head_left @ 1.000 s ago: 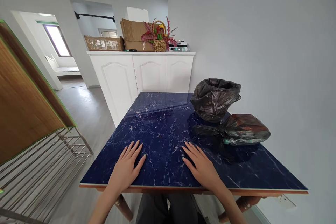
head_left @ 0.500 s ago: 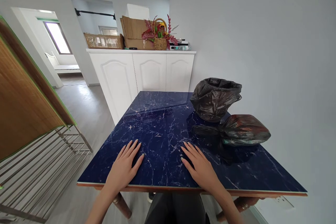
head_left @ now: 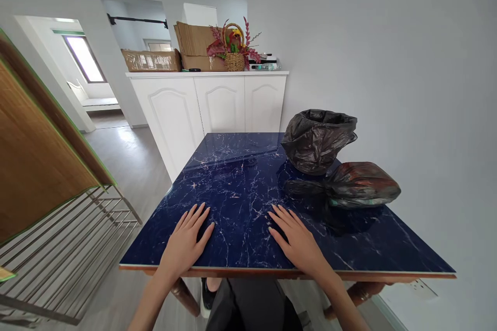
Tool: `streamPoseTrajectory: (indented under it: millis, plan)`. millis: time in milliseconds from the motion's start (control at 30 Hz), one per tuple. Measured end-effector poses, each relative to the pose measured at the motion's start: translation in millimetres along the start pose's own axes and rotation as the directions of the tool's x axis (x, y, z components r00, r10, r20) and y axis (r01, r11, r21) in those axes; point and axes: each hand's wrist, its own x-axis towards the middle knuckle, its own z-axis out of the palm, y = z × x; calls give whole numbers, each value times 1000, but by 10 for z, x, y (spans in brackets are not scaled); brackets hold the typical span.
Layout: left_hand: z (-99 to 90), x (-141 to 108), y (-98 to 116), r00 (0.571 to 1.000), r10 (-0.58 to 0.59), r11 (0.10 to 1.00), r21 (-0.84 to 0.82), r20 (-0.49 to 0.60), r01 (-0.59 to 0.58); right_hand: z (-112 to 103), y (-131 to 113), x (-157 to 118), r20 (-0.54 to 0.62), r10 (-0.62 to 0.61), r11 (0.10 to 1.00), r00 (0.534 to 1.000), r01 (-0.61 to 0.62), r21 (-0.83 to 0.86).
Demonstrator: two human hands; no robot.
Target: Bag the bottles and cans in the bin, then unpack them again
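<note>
My left hand (head_left: 187,240) lies flat on the near left part of a dark blue marbled table (head_left: 236,186), fingers apart and holding nothing. Palm down to its right, my right hand (head_left: 297,238) rests on the same tabletop with its fingers spread and nothing in it. An open black plastic bag (head_left: 316,142) stands at the table's far right. In front of it lies a second black bag (head_left: 361,184), filled and tied, its gathered neck pointing left. Something reddish shows through its plastic. The tied bag is beyond my right hand, not touching it.
Behind the table stands a white cabinet (head_left: 217,103) bearing cardboard boxes (head_left: 151,61) and a flower basket (head_left: 234,61). A metal rack (head_left: 70,258) with a brown board (head_left: 39,150) is at the left. A wall borders the right side.
The view has shifted slightly, and a shoe now shows beneath the table. Both hands stay flat in the same places on the tabletop.
</note>
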Motion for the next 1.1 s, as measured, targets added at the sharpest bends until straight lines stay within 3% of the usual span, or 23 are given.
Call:
streamPoseTrajectory:
  millis: [667, 800, 867, 967, 1033, 1100]
  plan:
    - [-25, 5, 52, 1000, -3, 1000, -9, 11, 4, 27, 39, -34, -26, 3, 998, 1000, -1, 66]
    - [-13, 9, 38, 1000, 0, 1000, -1, 1, 0, -2, 42, -57, -109, 21, 990, 994, -6, 142]
    - [-13, 10, 37, 1000, -1, 1000, 5, 0, 1, -55, 76, -83, -234, 33, 982, 972, 12, 188]
    - [-17, 10, 41, 1000, -3, 1000, 4, 3, 3, -193, 197, -141, -472, 77, 983, 878, 13, 183]
    - [-15, 9, 42, 1000, -5, 1000, -2, 1, 5, -302, 319, -182, -567, 154, 984, 809, -72, 165]
    - [-7, 7, 37, 1000, -4, 1000, -8, -7, 4, -393, 453, -209, -593, 239, 971, 768, -181, 157]
